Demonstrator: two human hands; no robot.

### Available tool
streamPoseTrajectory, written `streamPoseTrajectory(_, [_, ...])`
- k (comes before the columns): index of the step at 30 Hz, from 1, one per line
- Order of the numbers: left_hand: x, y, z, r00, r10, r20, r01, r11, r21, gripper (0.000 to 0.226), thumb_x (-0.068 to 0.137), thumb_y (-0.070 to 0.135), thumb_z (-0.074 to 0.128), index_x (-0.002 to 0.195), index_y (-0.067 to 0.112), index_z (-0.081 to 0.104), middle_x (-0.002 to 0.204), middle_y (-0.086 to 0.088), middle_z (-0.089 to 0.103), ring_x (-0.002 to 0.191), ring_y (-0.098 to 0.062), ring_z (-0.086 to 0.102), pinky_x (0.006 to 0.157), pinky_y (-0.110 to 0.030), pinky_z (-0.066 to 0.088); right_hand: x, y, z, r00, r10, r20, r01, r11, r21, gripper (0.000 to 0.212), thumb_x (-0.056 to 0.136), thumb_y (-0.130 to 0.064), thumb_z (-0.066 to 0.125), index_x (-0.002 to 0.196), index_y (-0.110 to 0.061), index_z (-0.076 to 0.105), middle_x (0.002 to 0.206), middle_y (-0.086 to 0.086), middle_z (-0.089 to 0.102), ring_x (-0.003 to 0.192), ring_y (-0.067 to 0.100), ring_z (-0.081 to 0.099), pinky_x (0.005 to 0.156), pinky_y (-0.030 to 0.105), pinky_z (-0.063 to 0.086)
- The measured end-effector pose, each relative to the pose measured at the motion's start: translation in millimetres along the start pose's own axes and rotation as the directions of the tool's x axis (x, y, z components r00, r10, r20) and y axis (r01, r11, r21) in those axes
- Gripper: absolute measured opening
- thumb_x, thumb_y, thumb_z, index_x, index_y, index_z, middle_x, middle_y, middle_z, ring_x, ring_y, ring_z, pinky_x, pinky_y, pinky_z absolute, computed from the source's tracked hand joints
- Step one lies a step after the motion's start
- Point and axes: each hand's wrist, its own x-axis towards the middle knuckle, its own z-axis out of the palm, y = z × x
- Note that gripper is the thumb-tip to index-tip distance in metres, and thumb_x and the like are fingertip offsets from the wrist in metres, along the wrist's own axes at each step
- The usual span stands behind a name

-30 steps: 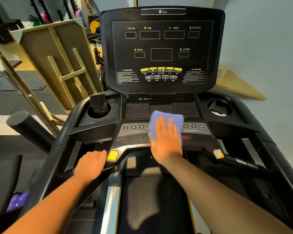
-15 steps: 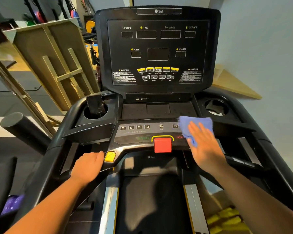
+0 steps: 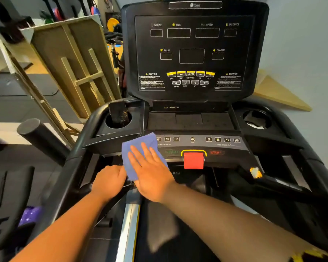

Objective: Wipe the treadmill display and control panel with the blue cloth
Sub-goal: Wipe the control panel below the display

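Observation:
The blue cloth (image 3: 140, 146) lies flat on the left end of the treadmill's control panel (image 3: 222, 146), covering the leftmost number buttons. My right hand (image 3: 150, 173) presses on it with straight, spread fingers. My left hand (image 3: 109, 181) grips the left handlebar just beside the cloth, fingers curled over the bar. The dark display (image 3: 192, 52) stands upright behind the panel, untouched. A red stop key (image 3: 193, 160) sits at the panel's middle, right of my right hand.
A dark phone (image 3: 118, 113) stands in the left cup holder; the right cup holder (image 3: 257, 118) holds something pale. A wooden frame (image 3: 72, 69) leans at the left. A grey wall is at the right. A black roller (image 3: 40, 137) sticks out at the left.
My right hand has swept the cloth from the middle of the panel to its right end and then across to its left end. My left hand has stayed on the handlebar.

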Motion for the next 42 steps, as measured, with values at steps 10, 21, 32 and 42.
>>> streamPoseTrajectory(10, [1.9, -4.5, 3.8, 0.999, 0.030, -0.038, -0.030, 0.999, -0.009, 0.053, 0.107, 0.035, 0.028, 0.081, 0.015, 0.069, 0.087, -0.012, 0.074, 0.082, -0.034, 0.067, 0.077, -0.043, 0.053, 8.4, 57.8, -24.9, 0.976, 0.215, -0.034, -0.211, 0.973, 0.097, 0.063, 0.106, -0.039, 0.034, 0.160, -0.013, 0.016, 0.169, 0.005, 0.008, 0.156, 0.029, -0.002, 0.125, 0.050, 0.005])
streamPoseTrajectory(21, [2.6, -5.1, 5.3, 0.995, 0.081, -0.055, -0.078, 0.996, 0.053, 0.054, 0.107, 0.033, 0.023, 0.084, 0.014, 0.068, 0.089, -0.012, 0.073, 0.082, -0.033, 0.066, 0.074, -0.042, 0.051, -54.4, 67.5, -3.2, 0.989, -0.016, -0.145, 0.031, 0.994, 0.105, 0.059, 0.094, -0.030, 0.046, 0.150, -0.014, 0.045, 0.160, 0.001, 0.039, 0.150, 0.026, 0.030, 0.121, 0.049, 0.028])
streamPoseTrajectory(32, [0.0, -2.8, 2.6, 0.999, 0.041, 0.008, -0.041, 0.999, 0.018, 0.051, 0.100, 0.036, 0.020, 0.066, 0.019, 0.054, 0.080, -0.013, 0.068, 0.083, -0.039, 0.063, 0.066, -0.036, 0.034, -41.3, 31.6, 5.2, 0.975, -0.217, -0.055, 0.220, 0.974, 0.051, 0.066, 0.092, -0.026, 0.042, 0.157, -0.018, 0.032, 0.166, 0.000, 0.024, 0.155, 0.026, 0.011, 0.126, 0.044, 0.003])
streamPoseTrajectory(42, [-0.7, -0.4, 0.3, 1.000, 0.026, -0.014, -0.026, 0.998, 0.050, 0.046, 0.108, 0.030, 0.029, 0.091, 0.014, 0.068, 0.094, -0.009, 0.074, 0.078, -0.024, 0.060, 0.074, -0.038, 0.048, -112.0, 163.8, -23.7, 0.931, 0.328, -0.157, -0.315, 0.943, 0.104, 0.069, 0.095, -0.026, 0.059, 0.155, -0.013, 0.026, 0.162, 0.003, 0.025, 0.154, 0.021, 0.013, 0.125, 0.032, 0.002])
